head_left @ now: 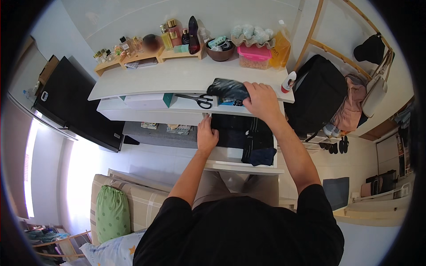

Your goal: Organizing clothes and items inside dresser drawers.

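My right hand [264, 102] grips one end of a folded dark patterned cloth [228, 88], held over the front edge of the white dressing table. Below it, a pulled-out white drawer [229, 155] contains folded black clothes [229, 128] and a navy folded garment [263, 156] in its front right corner. My left hand [208, 135] lies at the drawer's left side wall, fingers pointing away from me and thumb apart. Under the tabletop, an open shelf holds black-handled scissors [203, 100] and a white and green box [149, 100].
Perfume bottles [166, 38] line small wooden risers on the white tabletop [159, 78]. A brown bowl [220, 53], a pink-lidded container [254, 56] and a roll-on bottle [289, 82] stand farther right. A black backpack [319, 93] hangs beside the table. Left is a black refrigerator [76, 103].
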The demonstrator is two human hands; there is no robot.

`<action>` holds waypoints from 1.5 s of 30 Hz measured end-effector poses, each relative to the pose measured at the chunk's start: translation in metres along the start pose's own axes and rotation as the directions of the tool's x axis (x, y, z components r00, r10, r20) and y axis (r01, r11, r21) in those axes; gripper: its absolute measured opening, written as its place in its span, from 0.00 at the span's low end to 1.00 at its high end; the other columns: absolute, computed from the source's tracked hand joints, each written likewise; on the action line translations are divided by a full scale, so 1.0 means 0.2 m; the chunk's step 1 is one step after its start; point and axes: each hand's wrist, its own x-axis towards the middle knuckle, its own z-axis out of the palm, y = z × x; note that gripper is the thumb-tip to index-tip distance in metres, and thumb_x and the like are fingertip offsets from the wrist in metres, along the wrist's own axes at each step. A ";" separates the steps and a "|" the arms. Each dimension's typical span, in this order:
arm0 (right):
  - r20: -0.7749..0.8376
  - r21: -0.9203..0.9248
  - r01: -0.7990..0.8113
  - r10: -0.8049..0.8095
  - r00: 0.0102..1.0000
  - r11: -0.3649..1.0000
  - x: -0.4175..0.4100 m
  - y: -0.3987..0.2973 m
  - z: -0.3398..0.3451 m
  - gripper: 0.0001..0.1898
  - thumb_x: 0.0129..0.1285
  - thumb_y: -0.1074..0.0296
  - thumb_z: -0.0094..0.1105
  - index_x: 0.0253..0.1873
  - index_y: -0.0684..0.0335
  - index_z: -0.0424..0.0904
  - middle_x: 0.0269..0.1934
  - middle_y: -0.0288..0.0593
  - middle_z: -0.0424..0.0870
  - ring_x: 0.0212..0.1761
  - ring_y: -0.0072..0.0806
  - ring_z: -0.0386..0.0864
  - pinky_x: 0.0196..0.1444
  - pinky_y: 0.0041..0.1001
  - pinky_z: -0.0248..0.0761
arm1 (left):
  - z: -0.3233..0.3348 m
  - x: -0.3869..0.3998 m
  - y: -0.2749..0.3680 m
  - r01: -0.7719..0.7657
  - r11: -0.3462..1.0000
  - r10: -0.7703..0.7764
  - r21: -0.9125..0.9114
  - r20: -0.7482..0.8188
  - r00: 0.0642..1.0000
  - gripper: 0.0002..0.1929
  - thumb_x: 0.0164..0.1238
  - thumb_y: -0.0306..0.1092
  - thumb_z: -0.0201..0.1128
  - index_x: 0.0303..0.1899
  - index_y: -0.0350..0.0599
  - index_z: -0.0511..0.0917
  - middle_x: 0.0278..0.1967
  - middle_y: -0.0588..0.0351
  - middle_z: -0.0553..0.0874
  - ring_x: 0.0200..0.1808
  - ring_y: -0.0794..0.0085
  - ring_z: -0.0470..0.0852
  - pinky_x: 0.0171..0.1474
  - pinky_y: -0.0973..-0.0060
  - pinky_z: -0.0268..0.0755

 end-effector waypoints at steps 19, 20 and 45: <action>0.584 0.347 -0.303 0.048 0.810 0.887 -0.20 -0.07 0.16 0.26 0.59 0.54 0.62 0.58 0.63 0.86 0.47 0.59 0.91 0.51 0.56 0.88 0.57 0.46 0.80 | -0.62 0.21 0.34 -0.141 0.983 0.177 -0.120 0.391 0.903 0.48 0.50 0.46 0.84 0.74 0.42 0.73 0.70 0.39 0.80 0.75 0.43 0.73 0.76 0.54 0.67; 0.619 0.436 -0.296 -0.045 0.784 0.850 -0.20 -0.04 0.16 0.26 0.60 0.56 0.62 0.60 0.64 0.85 0.47 0.60 0.90 0.51 0.55 0.88 0.57 0.44 0.80 | -0.62 0.23 0.34 -0.141 0.983 0.178 -0.122 0.392 0.903 0.48 0.50 0.46 0.84 0.74 0.42 0.73 0.70 0.39 0.80 0.75 0.43 0.73 0.76 0.54 0.67; 0.146 0.074 0.010 -0.021 0.989 0.997 -0.75 -0.23 0.49 0.21 0.60 0.76 0.62 0.60 0.68 0.79 0.64 0.56 0.76 0.72 0.49 0.71 0.74 0.45 0.65 | -0.25 0.01 0.15 -0.566 0.695 0.278 0.442 0.561 0.780 0.39 0.66 0.39 0.70 0.76 0.37 0.67 0.81 0.43 0.64 0.84 0.48 0.57 0.81 0.36 0.50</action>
